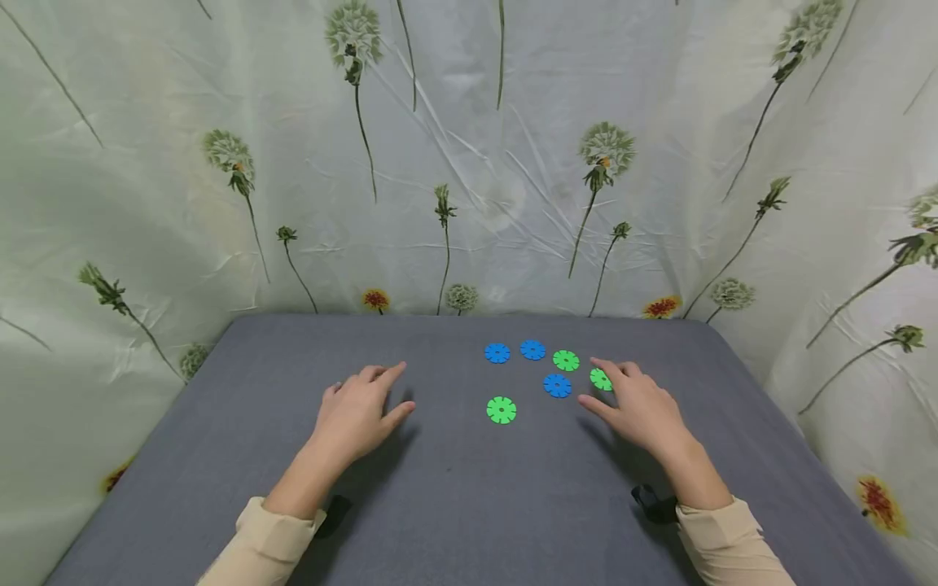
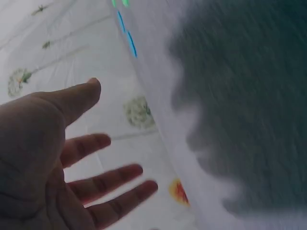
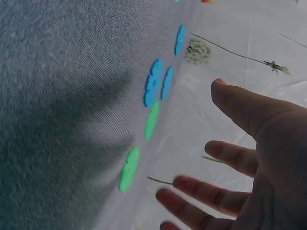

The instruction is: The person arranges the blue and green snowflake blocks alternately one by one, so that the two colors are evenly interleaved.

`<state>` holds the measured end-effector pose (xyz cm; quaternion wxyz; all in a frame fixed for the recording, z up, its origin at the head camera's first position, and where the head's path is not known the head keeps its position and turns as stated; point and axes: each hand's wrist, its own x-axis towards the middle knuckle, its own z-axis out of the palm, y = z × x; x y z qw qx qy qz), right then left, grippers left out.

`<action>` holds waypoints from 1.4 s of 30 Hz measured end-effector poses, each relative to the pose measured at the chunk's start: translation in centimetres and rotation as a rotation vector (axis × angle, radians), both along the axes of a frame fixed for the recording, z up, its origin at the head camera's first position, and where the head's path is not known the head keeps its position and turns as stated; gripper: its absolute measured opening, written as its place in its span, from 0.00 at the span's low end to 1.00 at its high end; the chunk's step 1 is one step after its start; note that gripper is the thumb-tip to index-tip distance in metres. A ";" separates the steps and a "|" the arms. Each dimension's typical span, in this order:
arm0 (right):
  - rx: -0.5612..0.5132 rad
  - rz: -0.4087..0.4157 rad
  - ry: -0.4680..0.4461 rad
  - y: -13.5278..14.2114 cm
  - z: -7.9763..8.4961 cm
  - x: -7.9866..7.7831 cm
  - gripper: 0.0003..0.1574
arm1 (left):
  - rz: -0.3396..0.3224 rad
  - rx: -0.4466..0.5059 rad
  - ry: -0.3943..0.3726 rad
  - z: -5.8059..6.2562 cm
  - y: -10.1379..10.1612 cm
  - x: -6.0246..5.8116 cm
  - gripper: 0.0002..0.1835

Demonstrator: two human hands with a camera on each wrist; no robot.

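Observation:
Several flat notched discs, blue and green, lie apart on the grey cloth. My right hand (image 1: 641, 407) hovers nearest a green disc (image 1: 600, 379), partly covering it in the head view; its fingers are spread and hold nothing. Beside that one are another green disc (image 1: 566, 360) and a blue disc (image 1: 557, 385). Two more blue discs (image 1: 497, 352) sit farther back, and a green disc (image 1: 501, 410) lies closer to me. Left of them all, my left hand (image 1: 357, 413) is raised above the cloth, fingers extended, with nothing in it.
The grey table (image 1: 454, 505) ends at a back edge against a pale curtain (image 1: 484, 163) printed with dandelions. More curtain hangs along both sides. Dark straps (image 1: 655, 505) circle the wrists below beige sleeves.

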<state>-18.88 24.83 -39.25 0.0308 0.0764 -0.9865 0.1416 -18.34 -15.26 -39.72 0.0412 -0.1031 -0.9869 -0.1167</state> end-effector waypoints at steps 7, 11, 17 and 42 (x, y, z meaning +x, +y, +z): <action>-0.055 0.079 -0.122 -0.8 -0.9 -2.1 0.40 | -0.225 0.081 -0.056 -1.1 3.7 -0.1 0.30; -0.093 0.141 -0.115 -1.2 -1.5 -3.1 0.36 | -0.342 0.126 -0.108 -1.7 5.6 -0.4 0.28; -0.091 0.218 -0.127 -1.6 -1.9 -4.3 0.34 | -0.413 0.129 -0.200 -2.4 7.0 -1.1 0.28; 0.081 0.185 -0.056 -2.6 -3.1 -5.3 0.26 | -0.434 0.049 -0.222 -3.0 7.4 -1.1 0.27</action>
